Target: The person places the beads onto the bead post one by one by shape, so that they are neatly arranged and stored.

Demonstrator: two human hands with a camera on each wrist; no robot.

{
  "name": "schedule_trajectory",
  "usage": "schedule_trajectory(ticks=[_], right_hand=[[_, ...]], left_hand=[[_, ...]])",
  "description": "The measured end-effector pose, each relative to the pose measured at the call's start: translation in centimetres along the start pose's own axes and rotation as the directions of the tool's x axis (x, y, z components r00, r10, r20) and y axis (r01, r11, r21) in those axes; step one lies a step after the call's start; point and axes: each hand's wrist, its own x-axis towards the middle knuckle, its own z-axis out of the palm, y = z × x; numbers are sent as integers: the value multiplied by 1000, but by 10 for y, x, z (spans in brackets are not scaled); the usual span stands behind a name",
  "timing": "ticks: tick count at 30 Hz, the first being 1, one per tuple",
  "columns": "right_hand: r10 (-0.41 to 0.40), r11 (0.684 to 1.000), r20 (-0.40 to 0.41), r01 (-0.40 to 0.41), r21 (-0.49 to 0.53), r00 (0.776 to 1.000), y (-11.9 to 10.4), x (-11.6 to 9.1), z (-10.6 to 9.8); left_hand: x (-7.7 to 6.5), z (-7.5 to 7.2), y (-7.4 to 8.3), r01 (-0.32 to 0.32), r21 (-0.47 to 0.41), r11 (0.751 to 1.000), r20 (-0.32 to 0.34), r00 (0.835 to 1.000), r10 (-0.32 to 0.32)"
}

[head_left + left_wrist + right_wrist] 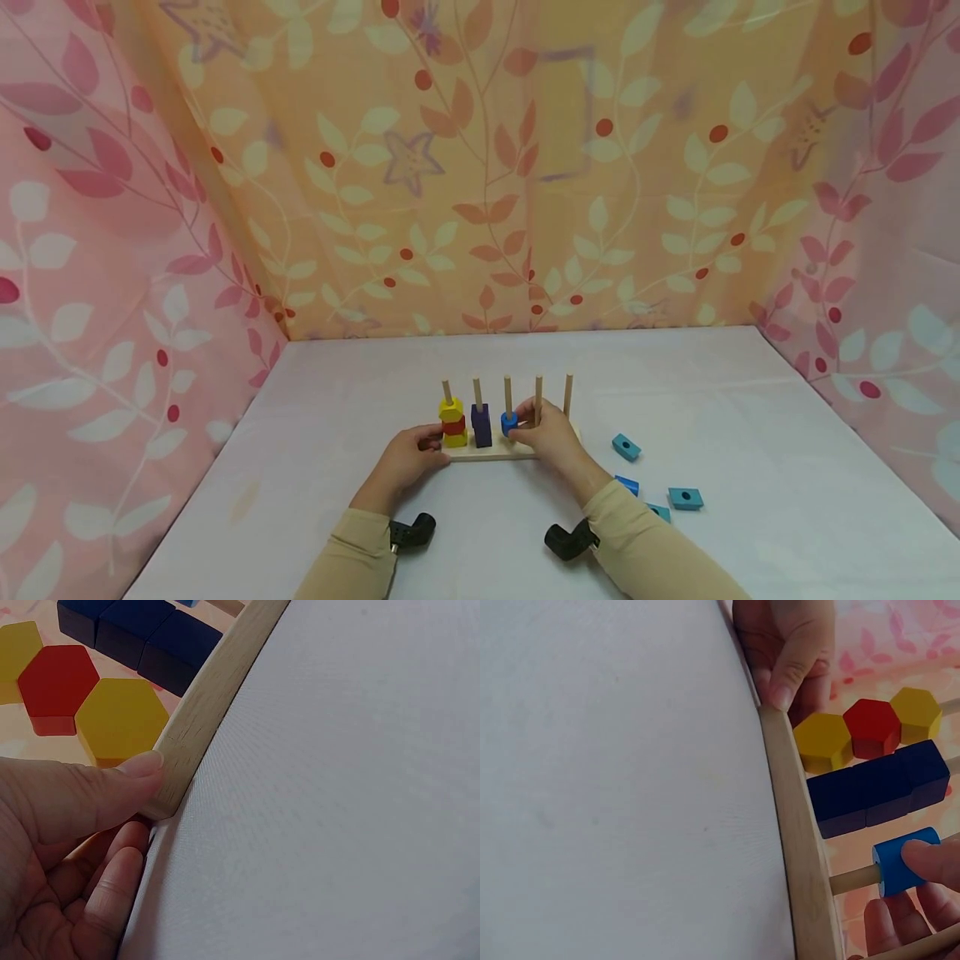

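Note:
A wooden peg stand (491, 454) with a row of upright pegs sits on the table. My left hand (405, 460) grips its left end, thumb (142, 763) on the edge of the base. Near that hand, yellow and red hexagonal blocks (871, 727) are stacked on the first peg. Dark blue square blocks (482, 426) fill the lower part of the second. On the third peg, my right hand (558, 442) pinches a bright blue block (891, 868), with bare peg showing between it and the base. The two pegs at the right carry no blocks.
Right of the stand lie loose teal blocks, one farther back (626, 447), one at the far right (686, 499) and one partly behind the right sleeve (660, 512). A blue block (628, 485) lies among them. Patterned curtains (480, 208) enclose the table's back and sides.

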Motion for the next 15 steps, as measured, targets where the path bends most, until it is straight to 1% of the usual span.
schedule_trajectory(ticks=[4,6,12,15], right_hand=[[20,999,-3,-20,-27,1000,2,-1,1],[14,999,-2,-14,-37,1000,2,-1,1],[-4,999,6,4,-39,1000,3,-2,0],[-1,1000,14,2,-31,1000,2,-3,-2]], left_hand=[[0,0,0,-9,-6,1000,0,1000,9],[1,1,-1,-4,-15,1000,-3,1000,4],[1,1,-1,-24,-38,999,-2,1000,24],[0,1,-1,-14,-34,999,1,1000,14]])
